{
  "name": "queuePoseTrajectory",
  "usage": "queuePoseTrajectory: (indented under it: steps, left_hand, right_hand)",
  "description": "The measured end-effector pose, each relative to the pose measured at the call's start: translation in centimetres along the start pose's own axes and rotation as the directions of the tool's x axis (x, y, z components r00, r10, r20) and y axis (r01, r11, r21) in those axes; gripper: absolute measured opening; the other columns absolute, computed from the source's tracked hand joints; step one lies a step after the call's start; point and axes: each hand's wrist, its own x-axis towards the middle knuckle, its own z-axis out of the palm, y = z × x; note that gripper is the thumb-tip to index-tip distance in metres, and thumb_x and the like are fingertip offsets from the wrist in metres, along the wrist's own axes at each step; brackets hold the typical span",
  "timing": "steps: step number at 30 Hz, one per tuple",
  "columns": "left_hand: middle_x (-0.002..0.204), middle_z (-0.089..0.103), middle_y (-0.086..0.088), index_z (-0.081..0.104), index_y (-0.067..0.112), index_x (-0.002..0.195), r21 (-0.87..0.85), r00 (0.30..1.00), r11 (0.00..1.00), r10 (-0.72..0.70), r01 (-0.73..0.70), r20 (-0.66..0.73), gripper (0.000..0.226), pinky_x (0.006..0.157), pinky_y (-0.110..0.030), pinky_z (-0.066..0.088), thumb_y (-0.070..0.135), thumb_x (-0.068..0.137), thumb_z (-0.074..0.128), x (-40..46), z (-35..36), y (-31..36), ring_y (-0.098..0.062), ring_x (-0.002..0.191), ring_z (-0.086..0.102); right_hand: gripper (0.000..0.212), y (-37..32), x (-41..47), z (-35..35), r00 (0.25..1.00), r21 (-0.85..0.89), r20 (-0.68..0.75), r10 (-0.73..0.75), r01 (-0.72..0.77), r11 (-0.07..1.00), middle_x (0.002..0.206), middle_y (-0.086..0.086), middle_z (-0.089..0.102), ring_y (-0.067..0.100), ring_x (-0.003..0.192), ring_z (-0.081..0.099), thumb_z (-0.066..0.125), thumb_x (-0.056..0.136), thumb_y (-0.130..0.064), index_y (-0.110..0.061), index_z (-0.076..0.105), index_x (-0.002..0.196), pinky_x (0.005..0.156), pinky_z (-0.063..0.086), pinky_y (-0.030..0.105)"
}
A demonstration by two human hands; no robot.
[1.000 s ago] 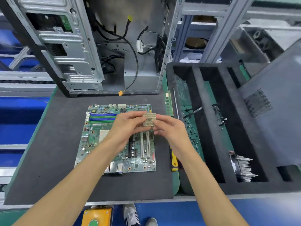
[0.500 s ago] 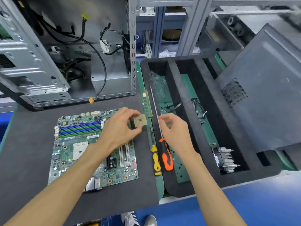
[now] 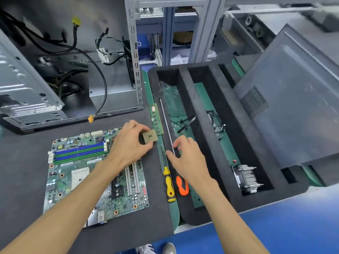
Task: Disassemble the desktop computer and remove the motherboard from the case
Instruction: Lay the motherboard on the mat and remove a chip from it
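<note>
Dark foam mat [image 3: 27,162] w/ motherboard [image 3: 77,173], open case [image 3: 55,85]; beside it foam tray [image 3: 201,114], RAM stick [image 3: 156,118], 2 screwdrivers [image 3: 169,184].

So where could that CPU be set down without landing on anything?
Bare dark mat lies left of the motherboard, and in front of it. The strip by the RAM stick and the two screwdrivers is crowded. The left hand holds the CPU.
</note>
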Motion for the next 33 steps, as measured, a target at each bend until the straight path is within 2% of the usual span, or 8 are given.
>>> queuePoseTrajectory:
  steps: [3,6,11,16,22,28,33]
  left_hand:
    - [0.106,0.056,0.007,0.065,0.024,0.117,-0.003,1.0,1.0,-0.009,0.009,0.009,0.038,0.093,-0.039,0.047,0.035,0.081,0.073,0.5,0.1,0.3,-0.014,0.106,0.051]
    - [0.107,0.059,0.007,0.065,0.025,0.114,0.0,1.0,1.0,-0.014,0.014,0.003,0.037,0.093,-0.04,0.047,0.037,0.08,0.072,0.8,0.0,0.3,-0.015,0.106,0.052]
    - [0.103,0.059,0.009,0.065,0.027,0.111,0.025,1.0,1.0,0.019,-0.018,-0.024,0.036,0.093,-0.038,0.043,0.037,0.078,0.072,1.0,-0.1,-0.3,-0.016,0.103,0.051]
    - [0.101,0.056,0.012,0.065,0.03,0.111,0.058,0.998,0.997,0.052,-0.051,-0.02,0.035,0.09,-0.031,0.033,0.04,0.078,0.071,1.5,0.1,-1.0,-0.014,0.102,0.048]
    - [0.102,0.053,0.011,0.065,0.027,0.114,0.065,0.998,0.996,0.062,-0.062,-0.004,0.037,0.087,-0.027,0.024,0.038,0.079,0.071,2.2,0.4,-1.6,-0.015,0.104,0.045]
    - [0.1,0.047,0.012,0.065,0.027,0.117,0.093,0.996,0.991,0.093,-0.092,0.001,0.042,0.086,-0.027,0.021,0.042,0.079,0.072,2.8,1.0,-1.6,-0.014,0.104,0.039]
    - [0.104,0.05,0.008,0.065,0.025,0.12,0.073,0.992,0.989,0.127,-0.127,0.006,0.043,0.091,-0.031,0.025,0.041,0.08,0.071,3.5,1.7,-0.6,-0.016,0.108,0.039]
  right_hand:
    - [0.013,-0.5,0.5,0.5,0.996,-0.007,-0.053,-0.072,0.072,0.997,0.103,-0.007,0.048,0.014,0.104,0.044,0.063,0.094,-0.037,-0.026,0.064,0.099,0.082,0.045,0.031]
    - [0.016,-1.0,2.0,0.9,0.983,-0.087,-0.111,-0.146,0.137,0.987,0.111,-0.004,0.05,0.016,0.112,0.042,0.062,0.095,-0.029,-0.025,0.071,0.108,0.092,0.04,0.034]
    - [0.022,-1.4,5.0,1.7,0.989,-0.153,-0.102,-0.111,0.095,0.984,0.113,-0.004,0.052,0.018,0.114,0.042,0.065,0.094,-0.031,-0.029,0.067,0.116,0.093,0.035,0.033]
    - [0.02,-1.4,6.5,2.3,0.986,-0.201,-0.124,-0.114,0.087,0.976,0.111,-0.003,0.052,0.019,0.111,0.042,0.067,0.092,-0.036,-0.03,0.067,0.111,0.092,0.037,0.035]
    - [0.018,-2.2,8.6,2.7,0.983,-0.179,-0.154,-0.104,0.075,0.981,0.109,-0.003,0.053,0.02,0.109,0.043,0.068,0.091,-0.035,-0.03,0.068,0.109,0.091,0.037,0.035]
    - [0.019,-2.7,10.4,2.2,0.988,-0.199,-0.112,-0.107,0.083,0.976,0.109,-0.005,0.053,0.018,0.11,0.042,0.068,0.092,-0.037,-0.031,0.067,0.109,0.094,0.034,0.036]
    - [0.014,-2.5,10.1,1.3,0.979,-0.065,-0.182,-0.09,0.079,0.995,0.105,-0.003,0.055,0.019,0.105,0.044,0.057,0.098,-0.029,-0.027,0.069,0.103,0.09,0.033,0.035]
